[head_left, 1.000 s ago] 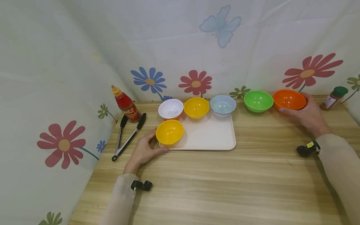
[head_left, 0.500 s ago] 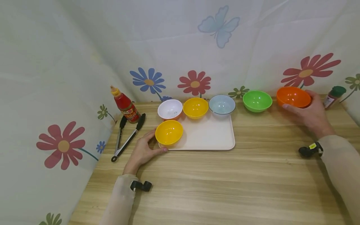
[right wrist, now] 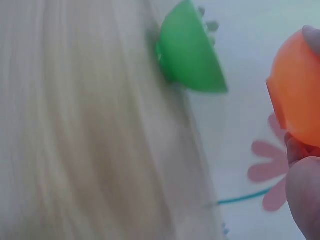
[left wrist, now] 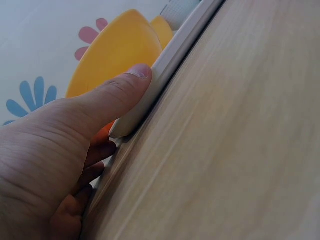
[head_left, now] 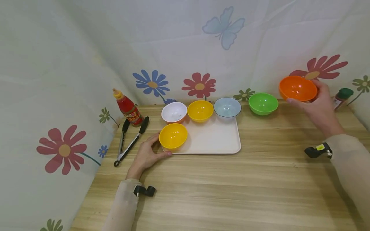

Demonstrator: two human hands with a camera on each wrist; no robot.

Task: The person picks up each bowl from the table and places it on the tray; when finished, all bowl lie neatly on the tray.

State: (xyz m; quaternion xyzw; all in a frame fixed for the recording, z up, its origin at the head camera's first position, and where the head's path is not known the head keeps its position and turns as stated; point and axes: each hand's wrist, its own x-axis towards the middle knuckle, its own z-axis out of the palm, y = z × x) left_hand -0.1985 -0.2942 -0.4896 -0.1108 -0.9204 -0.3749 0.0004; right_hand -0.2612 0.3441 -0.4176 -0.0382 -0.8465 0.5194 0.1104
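In the head view my right hand [head_left: 319, 107] grips an orange bowl [head_left: 297, 89] by its right side, thumb in front and fingers behind. This bowl is raised off the table and overlaps the back curtain; its orange outside [right wrist: 300, 95] shows in the right wrist view. A green bowl [head_left: 263, 104] stands just left of it. My left hand [head_left: 147, 155] holds the front left corner of a white tray [head_left: 214, 141], its thumb [left wrist: 120, 97] along the front edge and its other fingers partly hidden. Right beside that hand, a yellow bowl [head_left: 173, 136] sits on the tray.
Along the tray's back are a white bowl [head_left: 174, 112], a second yellow bowl [head_left: 200, 111] and a pale blue bowl [head_left: 227, 107]. Tongs [head_left: 131, 141] and a red sauce bottle [head_left: 128, 107] are at the left. A green-capped spice jar [head_left: 342, 98] stands at the far right.
My right hand has lifted the orange bowl up from the table beside the green bowl, first shifting a little right. My left hand has stayed at the tray corner.
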